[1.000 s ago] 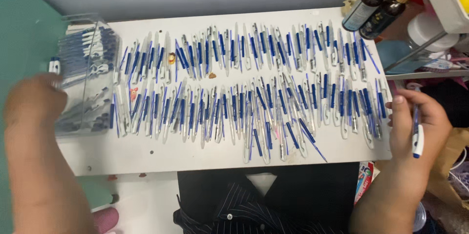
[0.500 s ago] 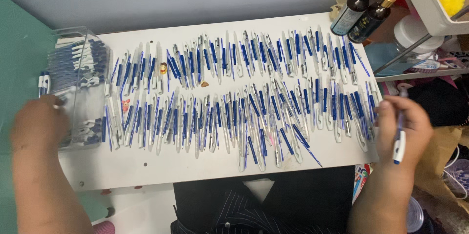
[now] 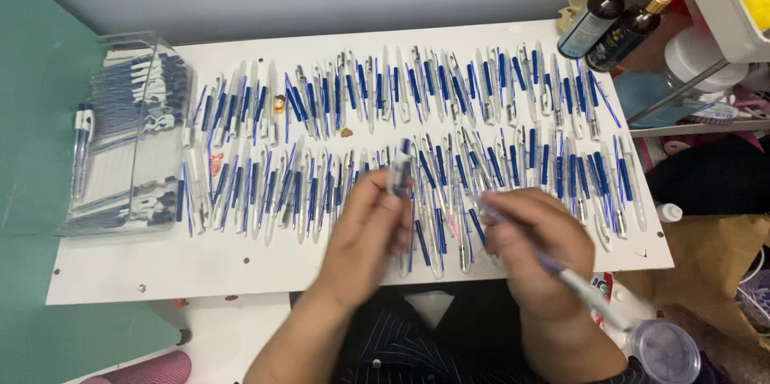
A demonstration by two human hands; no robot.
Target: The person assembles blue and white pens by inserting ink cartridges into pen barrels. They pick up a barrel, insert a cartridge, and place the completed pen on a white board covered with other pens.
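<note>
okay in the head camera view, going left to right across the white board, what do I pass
Clear plastic box of pens → left hand, holding a pen piece → right hand, holding a blue and white pen → two dark bottles at the far right corner. Rows of pens lie across the white board throughout.

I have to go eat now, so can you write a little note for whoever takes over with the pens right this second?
Left hand: raised over the board's middle, pinching a short clear-and-blue pen piece.
Right hand: gripping a blue-and-white pen that points down to the right.
On the white board: two long rows of pens and pen parts.
Clear box at the board's left end: holds stacked pens.
Done: rows laid out, box partly filled.
Left: many pens lie loose on the board.
</note>
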